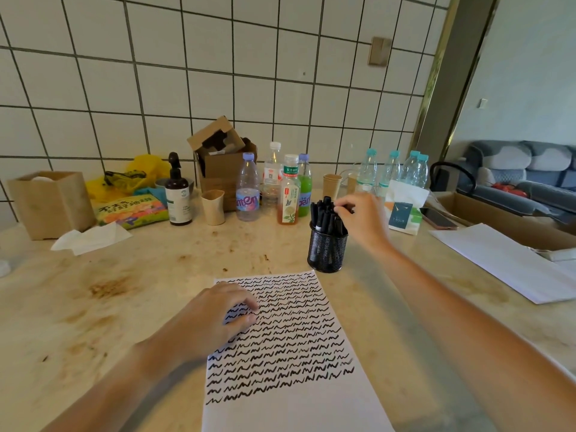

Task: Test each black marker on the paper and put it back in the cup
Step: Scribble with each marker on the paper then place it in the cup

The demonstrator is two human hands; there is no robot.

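Observation:
A white sheet of paper [296,400] lies in front of me, covered in rows of black squiggles down to its lower part. Just beyond its far right corner stands a black mesh cup [327,251] full of black markers [324,213]. My right hand [364,219] is over the cup's right side, and its fingertips pinch the top of one marker that stands among the others. My left hand [215,316] rests on the paper's upper left area with loosely bent fingers and holds nothing.
Behind the cup stand several drink bottles [288,194], paper cups [213,207], a brown pump bottle [177,194] and cardboard boxes [223,163]. A tissue pack [402,210], a phone [438,218] and a second white sheet [511,260] lie to the right. A wooden box [50,204] is at left.

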